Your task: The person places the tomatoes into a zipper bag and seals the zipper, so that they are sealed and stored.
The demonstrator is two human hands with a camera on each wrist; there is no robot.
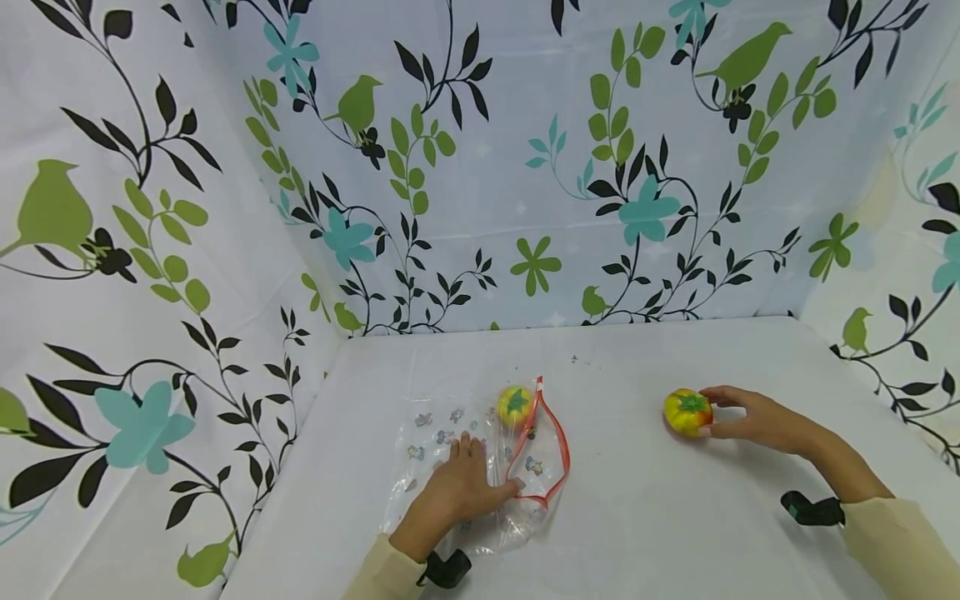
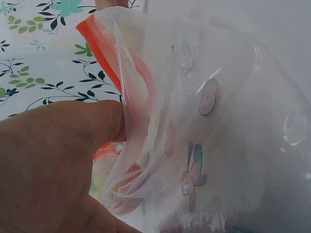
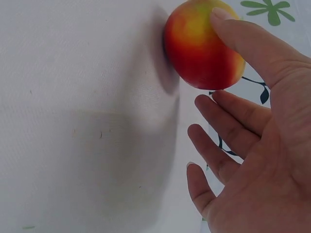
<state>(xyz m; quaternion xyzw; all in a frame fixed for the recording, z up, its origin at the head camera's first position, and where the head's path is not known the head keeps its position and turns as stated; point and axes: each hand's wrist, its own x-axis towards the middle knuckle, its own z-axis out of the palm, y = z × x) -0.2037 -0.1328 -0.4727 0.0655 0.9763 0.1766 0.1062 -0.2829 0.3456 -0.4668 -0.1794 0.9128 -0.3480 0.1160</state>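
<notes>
On the table lies a clear plastic bag (image 1: pixel 420 467) with small printed figures and a red drawstring (image 1: pixel 561 446) at its opening. My left hand (image 1: pixel 459 487) rests on the bag, its thumb by the red edge; in the left wrist view the film (image 2: pixel 233 111) bulges up and hides part of the hand. Near the bag's mouth is a yellow round toy fruit (image 1: pixel 514 405) with a green leafy top. Farther right, my right hand (image 1: pixel 753 417) has thumb and forefinger at the side of a yellow-red, tomato-like toy fruit (image 1: pixel 686 412). Its other fingers are spread below the fruit (image 3: pixel 204 46).
The white table (image 1: pixel 615 508) has cloth hangings with birds and leaves behind it and on both sides. Dark wrist cameras are strapped at the left wrist (image 1: pixel 448 568) and the right wrist (image 1: pixel 813 508). The table's back edge meets the rear cloth (image 1: pixel 540 208).
</notes>
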